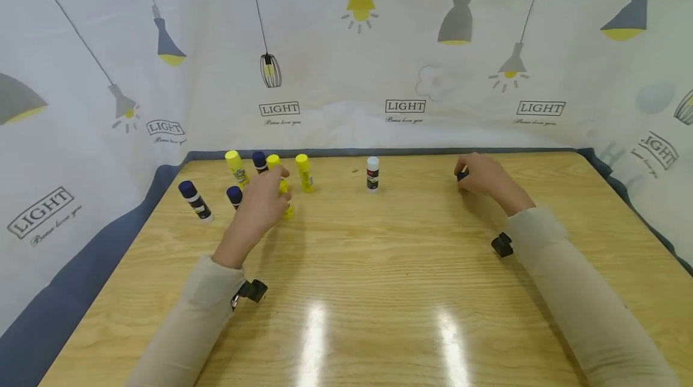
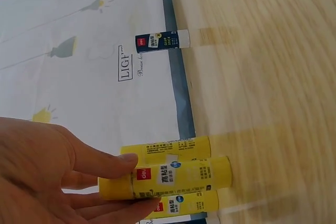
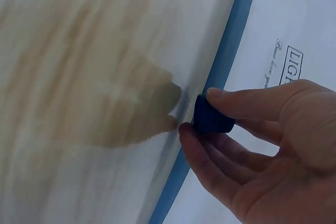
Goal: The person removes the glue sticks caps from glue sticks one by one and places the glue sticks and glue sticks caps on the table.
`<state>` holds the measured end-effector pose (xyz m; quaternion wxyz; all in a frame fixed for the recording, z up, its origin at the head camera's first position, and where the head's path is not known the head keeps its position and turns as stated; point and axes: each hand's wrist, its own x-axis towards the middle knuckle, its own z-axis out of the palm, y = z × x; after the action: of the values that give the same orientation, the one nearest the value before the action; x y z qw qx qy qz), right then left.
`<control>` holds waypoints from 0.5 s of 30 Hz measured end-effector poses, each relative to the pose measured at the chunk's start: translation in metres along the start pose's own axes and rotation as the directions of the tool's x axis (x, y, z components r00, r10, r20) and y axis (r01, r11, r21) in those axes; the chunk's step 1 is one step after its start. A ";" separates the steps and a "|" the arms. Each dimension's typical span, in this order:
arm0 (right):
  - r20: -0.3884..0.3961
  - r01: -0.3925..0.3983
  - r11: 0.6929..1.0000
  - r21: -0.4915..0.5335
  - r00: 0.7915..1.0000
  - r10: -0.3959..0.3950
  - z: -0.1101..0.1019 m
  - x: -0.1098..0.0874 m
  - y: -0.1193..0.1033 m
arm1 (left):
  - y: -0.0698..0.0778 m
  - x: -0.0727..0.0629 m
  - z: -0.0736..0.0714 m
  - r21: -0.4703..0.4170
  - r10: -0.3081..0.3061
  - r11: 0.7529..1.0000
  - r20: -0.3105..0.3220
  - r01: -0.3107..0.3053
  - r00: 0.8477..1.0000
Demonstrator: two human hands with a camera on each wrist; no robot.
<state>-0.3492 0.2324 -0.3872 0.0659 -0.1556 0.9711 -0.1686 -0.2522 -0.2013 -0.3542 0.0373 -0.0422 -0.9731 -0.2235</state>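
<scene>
My left hand (image 1: pixel 261 197) reaches over the cluster of glue sticks at the table's left. In the left wrist view, its thumb and fingers grip a yellow glue stick (image 2: pixel 181 178) near the cap end. Another yellow glue stick (image 2: pixel 197 148) stands just beyond it, and a further yellow glue stick (image 2: pixel 191 203) is on the near side, partly covered. Toward the back right, my right hand (image 1: pixel 484 176) pinches a small dark blue cap (image 3: pixel 212 119) between thumb and fingers. Between the hands, a dark-labelled glue stick (image 1: pixel 372 175) with a pale top stands upright.
Several dark blue-capped glue sticks share the left side, including one (image 1: pixel 196 200) at the outer left. The wooden table (image 1: pixel 368 266) ends at a patterned cloth (image 1: pixel 346 74) hung behind and along both sides.
</scene>
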 end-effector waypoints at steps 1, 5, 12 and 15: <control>-0.009 -0.002 1.000 0.003 1.000 0.002 0.001 -0.002 0.003 | 0.000 0.000 0.001 -0.003 -0.003 1.000 0.001 0.003 1.000; -0.038 -0.010 1.000 0.006 0.999 0.010 0.003 -0.008 0.012 | -0.003 0.000 0.003 -0.030 -0.026 0.999 0.014 0.026 1.000; -0.050 -0.035 0.999 0.004 0.998 0.035 0.004 -0.011 0.019 | -0.008 0.003 0.004 -0.089 -0.053 0.994 0.039 0.056 0.998; -0.031 -0.052 0.999 0.017 0.998 0.052 0.002 -0.013 0.019 | -0.008 0.004 0.005 -0.105 -0.071 0.991 0.065 0.078 0.995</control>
<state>-0.3417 0.2530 -0.3952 0.0563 -0.1272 0.9744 -0.1768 -0.2570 -0.2067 -0.3616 -0.0033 -0.0146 -0.9612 -0.2754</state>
